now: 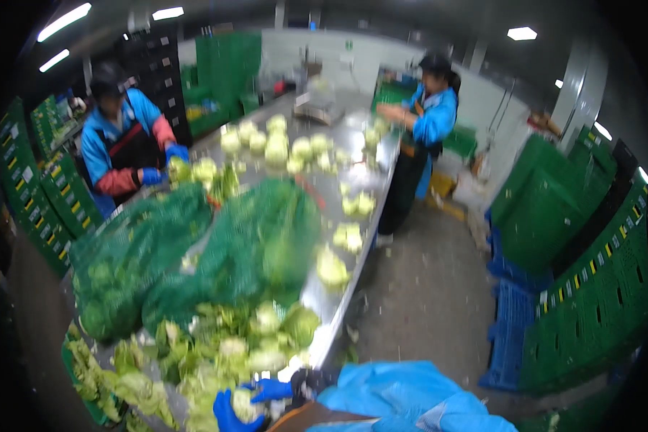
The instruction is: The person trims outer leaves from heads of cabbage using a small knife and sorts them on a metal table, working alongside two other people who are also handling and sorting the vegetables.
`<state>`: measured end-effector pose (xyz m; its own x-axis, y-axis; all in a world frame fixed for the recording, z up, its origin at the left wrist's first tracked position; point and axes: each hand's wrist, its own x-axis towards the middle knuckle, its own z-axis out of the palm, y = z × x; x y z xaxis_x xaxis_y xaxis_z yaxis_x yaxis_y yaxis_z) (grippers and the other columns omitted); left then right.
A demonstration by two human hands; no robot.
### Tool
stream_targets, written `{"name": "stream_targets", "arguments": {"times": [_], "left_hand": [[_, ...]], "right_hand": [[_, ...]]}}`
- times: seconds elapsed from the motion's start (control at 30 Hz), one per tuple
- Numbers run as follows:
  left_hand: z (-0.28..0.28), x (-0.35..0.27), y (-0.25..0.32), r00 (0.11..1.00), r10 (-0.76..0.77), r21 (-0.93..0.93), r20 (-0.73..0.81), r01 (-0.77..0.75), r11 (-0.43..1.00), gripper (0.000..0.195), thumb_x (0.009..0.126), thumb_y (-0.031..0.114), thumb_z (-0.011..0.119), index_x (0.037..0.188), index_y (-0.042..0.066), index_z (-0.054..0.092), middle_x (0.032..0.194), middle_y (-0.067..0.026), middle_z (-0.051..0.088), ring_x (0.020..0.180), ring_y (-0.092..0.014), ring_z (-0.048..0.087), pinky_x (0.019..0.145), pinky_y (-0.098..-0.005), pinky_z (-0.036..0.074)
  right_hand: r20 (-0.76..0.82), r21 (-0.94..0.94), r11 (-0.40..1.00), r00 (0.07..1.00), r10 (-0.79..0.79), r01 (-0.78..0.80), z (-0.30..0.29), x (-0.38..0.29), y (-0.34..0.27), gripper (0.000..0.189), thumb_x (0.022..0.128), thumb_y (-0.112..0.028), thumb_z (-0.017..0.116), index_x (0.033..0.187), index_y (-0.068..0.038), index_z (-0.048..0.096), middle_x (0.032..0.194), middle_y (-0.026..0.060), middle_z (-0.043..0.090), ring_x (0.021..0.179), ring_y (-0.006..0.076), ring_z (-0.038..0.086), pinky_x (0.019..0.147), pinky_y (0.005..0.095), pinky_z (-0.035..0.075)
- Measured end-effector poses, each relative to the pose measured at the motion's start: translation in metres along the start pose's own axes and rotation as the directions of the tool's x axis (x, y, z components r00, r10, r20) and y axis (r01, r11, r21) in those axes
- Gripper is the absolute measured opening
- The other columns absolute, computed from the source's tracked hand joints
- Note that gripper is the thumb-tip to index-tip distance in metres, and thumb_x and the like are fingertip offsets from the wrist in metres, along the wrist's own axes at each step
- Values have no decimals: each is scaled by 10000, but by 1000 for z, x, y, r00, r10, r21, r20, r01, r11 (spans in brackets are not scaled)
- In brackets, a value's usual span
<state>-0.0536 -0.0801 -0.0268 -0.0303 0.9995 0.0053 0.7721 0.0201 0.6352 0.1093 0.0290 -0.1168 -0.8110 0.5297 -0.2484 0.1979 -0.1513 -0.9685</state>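
At the bottom, my left hand in a blue glove is curved around the near side of a pale green cabbage head. My right hand, also blue-gloved, has its fingers on the same head from the other side. Blur hides whether a tool is in it. Loose cabbage leaves and pale trimmed heads lie heaped around my hands on the metal table. Beyond the heap rest two green mesh sacks with cabbages in them.
Several trimmed cabbages line the table's right edge. Across the table stands a co-worker; another person stands along the right side. A leaf-filled green crate sits at lower left. Green crates are stacked at right.
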Motion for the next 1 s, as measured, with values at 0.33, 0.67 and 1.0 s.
{"name": "stream_targets", "arguments": {"times": [0.33,0.67,1.0], "left_hand": [[-10,-4,14,991,82,8,-103,-81,997,986,576,306,841,1381,36,339,1327,-221,394,1254,-385,362,1061,-456,303],[7,6,7,984,100,58,-147,-92,994,965,548,347,856,1340,37,399,1291,-221,438,1208,-395,407,1027,-456,352],[-1,-3,2,985,97,67,-145,-88,994,984,577,382,846,1359,28,365,1313,-220,409,1239,-389,375,1030,-454,348]], "right_hand": [[-14,15,971,971,-239,239,0,28,46,698,811,-404,674,1372,-62,437,1241,183,577,1114,290,559,934,403,428],[82,157,986,995,-63,49,-15,9,14,590,826,-295,689,1338,-84,485,1264,106,566,1116,197,534,935,338,429],[172,150,969,970,171,-198,-14,5,-29,664,800,-294,723,1378,-114,451,1178,80,608,861,154,541,772,319,465]]}}
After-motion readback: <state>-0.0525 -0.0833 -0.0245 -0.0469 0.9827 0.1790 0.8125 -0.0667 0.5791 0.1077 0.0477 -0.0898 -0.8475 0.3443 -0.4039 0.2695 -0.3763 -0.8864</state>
